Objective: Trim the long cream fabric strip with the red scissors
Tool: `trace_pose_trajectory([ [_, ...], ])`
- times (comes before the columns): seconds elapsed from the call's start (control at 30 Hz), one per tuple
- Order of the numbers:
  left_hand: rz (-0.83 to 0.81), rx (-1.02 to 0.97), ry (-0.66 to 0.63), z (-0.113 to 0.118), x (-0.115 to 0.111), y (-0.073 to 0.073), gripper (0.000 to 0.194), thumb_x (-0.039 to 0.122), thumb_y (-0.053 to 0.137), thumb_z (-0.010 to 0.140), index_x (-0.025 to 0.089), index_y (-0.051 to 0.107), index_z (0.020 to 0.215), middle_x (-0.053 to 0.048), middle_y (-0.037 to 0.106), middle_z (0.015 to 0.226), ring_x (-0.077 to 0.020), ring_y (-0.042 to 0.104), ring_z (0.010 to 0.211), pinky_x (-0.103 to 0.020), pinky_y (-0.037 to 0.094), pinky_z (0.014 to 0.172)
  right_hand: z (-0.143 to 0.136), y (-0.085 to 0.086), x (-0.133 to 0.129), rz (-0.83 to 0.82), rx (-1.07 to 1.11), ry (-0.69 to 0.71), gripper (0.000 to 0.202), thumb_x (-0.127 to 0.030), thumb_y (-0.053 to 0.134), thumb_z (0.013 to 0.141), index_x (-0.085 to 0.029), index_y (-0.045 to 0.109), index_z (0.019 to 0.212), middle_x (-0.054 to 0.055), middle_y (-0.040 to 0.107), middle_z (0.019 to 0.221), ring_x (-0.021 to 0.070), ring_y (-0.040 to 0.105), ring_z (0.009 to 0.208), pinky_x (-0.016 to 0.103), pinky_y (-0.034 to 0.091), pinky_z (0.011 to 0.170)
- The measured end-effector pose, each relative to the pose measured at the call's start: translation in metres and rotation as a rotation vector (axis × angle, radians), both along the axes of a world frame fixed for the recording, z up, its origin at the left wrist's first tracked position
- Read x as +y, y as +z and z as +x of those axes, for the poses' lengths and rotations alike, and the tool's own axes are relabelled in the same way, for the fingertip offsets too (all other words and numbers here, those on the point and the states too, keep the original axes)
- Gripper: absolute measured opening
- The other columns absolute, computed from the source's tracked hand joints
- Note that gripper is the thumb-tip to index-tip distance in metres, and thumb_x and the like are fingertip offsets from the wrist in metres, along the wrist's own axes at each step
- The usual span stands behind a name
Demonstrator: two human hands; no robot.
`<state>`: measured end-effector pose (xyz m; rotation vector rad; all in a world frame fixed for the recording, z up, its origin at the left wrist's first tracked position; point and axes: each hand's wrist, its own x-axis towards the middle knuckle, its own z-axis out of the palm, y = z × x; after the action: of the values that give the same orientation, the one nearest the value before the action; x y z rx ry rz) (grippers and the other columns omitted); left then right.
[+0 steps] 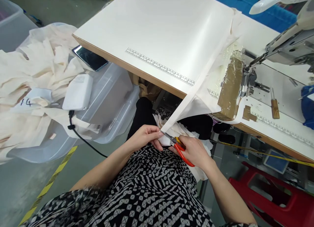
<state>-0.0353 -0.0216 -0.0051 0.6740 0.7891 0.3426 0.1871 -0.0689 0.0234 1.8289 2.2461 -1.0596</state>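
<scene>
Over my lap, my left hand (148,137) pinches the end of a long white fabric strip (184,104). The strip runs up across the table edge toward the sewing machine. In my right hand (193,149) are scissors (182,153) with red and yellow handles, their blades pointing left at the fabric beside my left fingertips. How far the blades are apart cannot be made out. More pale fabric pieces (202,175) lie on my lap, partly under my hands.
A white table (152,27) with printed rulers holds a sewing machine (289,47) and a wooden-handled tool (275,107) at right. Cream fabric fills a plastic bin (115,99) at left, with a white device (78,92) and a phone (90,58). A red stool (274,194) stands lower right.
</scene>
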Motion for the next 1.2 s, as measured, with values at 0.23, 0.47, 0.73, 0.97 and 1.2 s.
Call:
trace_pose_trajectory([
  [0.23, 0.095, 0.096, -0.087, -0.002, 0.004, -0.003, 0.038, 0.050, 0.061, 0.086, 0.012, 0.060, 0.090, -0.007, 0.070, 0.064, -0.0183, 0.069, 0.059, -0.025, 0.053, 0.058, 0.011, -0.007, -0.008, -0.057, 0.037, -0.088, 0.053, -0.066, 0.049, 0.085, -0.021, 0.032, 0.064, -0.003, 0.044, 0.057, 0.0116, 0.035, 0.051, 0.026, 0.021, 0.052],
  [0.47, 0.985, 0.539, 0.113, 0.015, 0.041, -0.025, 0.050, 0.040, 0.058, 0.086, 0.013, 0.053, 0.129, -0.016, 0.056, 0.127, -0.0241, 0.058, 0.104, -0.037, 0.049, 0.086, 0.019, -0.005, -0.026, -0.083, 0.200, -0.195, 0.049, -0.063, 0.051, 0.086, -0.021, 0.033, 0.067, -0.004, 0.041, 0.059, 0.0123, 0.036, 0.055, 0.025, 0.025, 0.054],
  [0.73, 0.735, 0.403, 0.234, 0.048, 0.056, -0.042, 0.032, 0.045, 0.049, 0.091, 0.016, 0.062, 0.084, -0.003, 0.065, 0.079, -0.0158, 0.061, 0.071, -0.026, 0.048, 0.069, 0.021, 0.007, -0.033, -0.059, 0.323, -0.287, 0.041, -0.056, 0.056, 0.086, -0.020, 0.044, 0.070, -0.002, 0.046, 0.064, 0.0126, 0.040, 0.059, 0.025, 0.032, 0.056],
  [0.97, 0.520, 0.927, 0.251, -0.029, 0.024, -0.067, 0.014, 0.023, 0.054, 0.083, 0.016, 0.056, 0.096, 0.007, 0.047, 0.048, -0.0130, 0.044, 0.040, -0.024, 0.035, 0.048, 0.029, 0.003, -0.041, -0.098, 0.384, -0.351, 0.035, -0.050, 0.060, 0.086, -0.019, 0.048, 0.072, -0.002, 0.052, 0.067, 0.0122, 0.044, 0.061, 0.024, 0.035, 0.058],
  [1.2, 0.395, 0.137, -0.130, -0.002, -0.003, 0.012, 0.034, 0.040, 0.048, 0.093, 0.018, 0.056, 0.117, -0.006, 0.068, 0.093, -0.0180, 0.066, 0.083, -0.025, 0.050, 0.063, 0.020, 0.003, -0.030, -0.177, 0.352, -0.348, 0.040, -0.056, 0.056, 0.087, -0.020, 0.047, 0.072, -0.003, 0.046, 0.065, 0.0125, 0.039, 0.061, 0.025, 0.031, 0.056],
])
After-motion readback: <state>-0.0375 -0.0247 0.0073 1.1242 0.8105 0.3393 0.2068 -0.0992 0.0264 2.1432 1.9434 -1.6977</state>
